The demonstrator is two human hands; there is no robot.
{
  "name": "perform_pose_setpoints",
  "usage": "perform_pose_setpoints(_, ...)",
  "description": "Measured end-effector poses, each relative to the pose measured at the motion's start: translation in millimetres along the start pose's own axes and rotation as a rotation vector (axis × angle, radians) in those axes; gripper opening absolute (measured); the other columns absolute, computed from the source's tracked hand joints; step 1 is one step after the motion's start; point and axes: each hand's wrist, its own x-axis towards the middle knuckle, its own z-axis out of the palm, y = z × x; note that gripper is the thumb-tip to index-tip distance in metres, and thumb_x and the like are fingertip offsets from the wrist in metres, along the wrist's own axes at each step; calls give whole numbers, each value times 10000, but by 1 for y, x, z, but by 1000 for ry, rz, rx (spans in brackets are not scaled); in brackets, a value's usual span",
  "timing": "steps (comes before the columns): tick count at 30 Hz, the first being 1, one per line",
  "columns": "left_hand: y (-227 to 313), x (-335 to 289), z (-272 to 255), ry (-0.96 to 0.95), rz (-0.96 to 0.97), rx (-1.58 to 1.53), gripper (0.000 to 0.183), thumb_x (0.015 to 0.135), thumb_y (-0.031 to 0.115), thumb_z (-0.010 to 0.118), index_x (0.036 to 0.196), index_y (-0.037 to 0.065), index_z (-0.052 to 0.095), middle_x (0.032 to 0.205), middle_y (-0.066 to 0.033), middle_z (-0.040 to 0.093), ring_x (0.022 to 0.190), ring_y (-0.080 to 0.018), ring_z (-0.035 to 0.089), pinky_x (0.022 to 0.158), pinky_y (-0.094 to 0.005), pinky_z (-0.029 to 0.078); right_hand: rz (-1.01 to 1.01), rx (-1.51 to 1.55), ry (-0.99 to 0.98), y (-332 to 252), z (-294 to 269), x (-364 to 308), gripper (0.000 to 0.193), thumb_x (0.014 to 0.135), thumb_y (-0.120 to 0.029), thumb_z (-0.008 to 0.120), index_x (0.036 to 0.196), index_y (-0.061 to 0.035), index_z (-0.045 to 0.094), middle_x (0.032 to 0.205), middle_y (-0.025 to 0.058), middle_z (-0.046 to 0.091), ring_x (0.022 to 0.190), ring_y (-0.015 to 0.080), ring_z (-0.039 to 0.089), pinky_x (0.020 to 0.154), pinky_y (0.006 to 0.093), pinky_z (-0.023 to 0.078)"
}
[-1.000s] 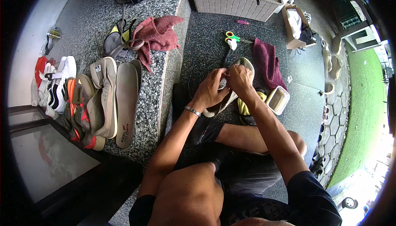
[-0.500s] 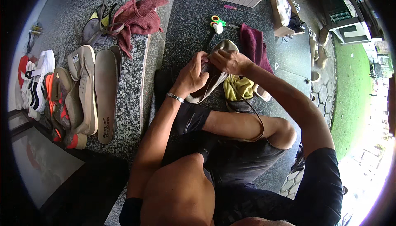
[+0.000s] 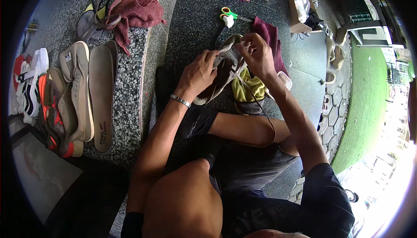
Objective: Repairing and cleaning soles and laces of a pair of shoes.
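A speckled granite ledge [image 3: 127, 103] borders a dark granite floor [image 3: 195, 18]. To the right, hexagonal paving stones [image 3: 338, 96] adjoin a green lawn [image 3: 367, 101]; strong daylight [image 3: 384, 179] whitens the lower right.

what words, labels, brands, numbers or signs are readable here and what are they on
Flat grey-brown insole: dark lettering near its lower end, legible, but I won't copy the wording.
Beige shoe beside it: small pale tag, marks too small to read.
Dark shirt: faint print, too dim to read.
Handled shoe: no lettering that I can make out.
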Motion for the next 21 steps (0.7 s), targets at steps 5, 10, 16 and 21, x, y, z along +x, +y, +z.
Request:
perform_pose_setpoints(5, 4, 0, 0, 69, -73, 39, 287, 1030, 130, 529, 1306, 63, 573, 1130, -172, 610, 919, -414, 663, 725, -457, 570, -6, -163, -102, 0, 20, -19, 258, 859, -248, 773, 1070, -117, 704, 1056, 83, 687, 881, 290, 700, 742, 390, 579)
perform_pose_setpoints(10, 0, -3, -4, 143, -108, 22, 257, 1032, 134, 536, 1259, 42, 614, 1067, -170, 634, 905, -413, 663, 706, -465, 560, -178, -268, -46, -2, 33, -15, 226, 858, -217, 775, 1063, -136, 732, 980, 53, 697, 883, 252, 697, 738, 361, 580)
perform_pose_setpoints(16, 1, -3, -5, 137, -105, 7, 252, 1013, 96, 544, 1247, 38, 616, 1063, -169, 638, 909, -414, 663, 711, -463, 561, -128, -270, -134, -10, 42, -6, 180, 900, -216, 726, 1059, -136, 750, 971, 55, 718, 894, 245, 719, 752, 369, 586)
perform_pose_setpoints(21, 3, -1, -9, 121, -137, 30, 249, 1012, 102, 544, 1240, 41, 622, 1058, -157, 640, 913, -403, 668, 720, -455, 566, 35, -139, -303, -3, 39, 22, 187, 913, -211, 711, 1061, -110, 767, 979, 89, 760, 884, 235, 747, 781, 365, 593)
